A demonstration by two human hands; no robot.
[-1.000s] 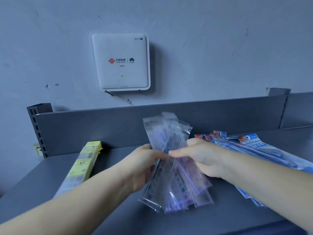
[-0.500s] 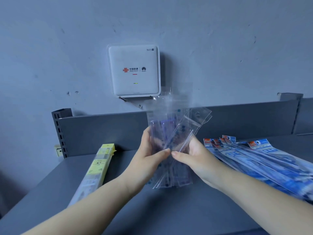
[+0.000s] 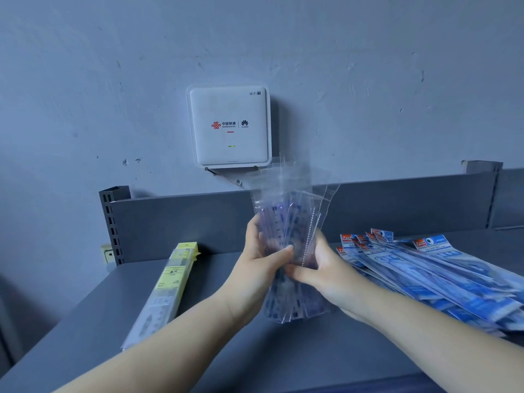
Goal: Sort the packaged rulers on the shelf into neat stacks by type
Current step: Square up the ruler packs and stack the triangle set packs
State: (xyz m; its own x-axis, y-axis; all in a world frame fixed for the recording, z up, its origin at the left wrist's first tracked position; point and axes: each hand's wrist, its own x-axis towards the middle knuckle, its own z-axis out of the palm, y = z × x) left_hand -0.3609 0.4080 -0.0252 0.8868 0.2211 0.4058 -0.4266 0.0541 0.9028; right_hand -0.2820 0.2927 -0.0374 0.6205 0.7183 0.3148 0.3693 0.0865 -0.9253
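Both hands clamp one upright bundle of clear-sleeved rulers [image 3: 289, 222] above the shelf [image 3: 283, 350]. The left hand [image 3: 259, 268] wraps its left edge, fingers closed. The right hand [image 3: 326, 268] pinches the opposite edge.

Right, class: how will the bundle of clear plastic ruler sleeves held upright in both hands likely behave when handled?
The bundle of clear plastic ruler sleeves probably slips easily: glossy film, edges already fanned apart. Its empty tops look floppy and thin. It probably stays stiff lower down, where the left hand and right hand clamp the rulers.
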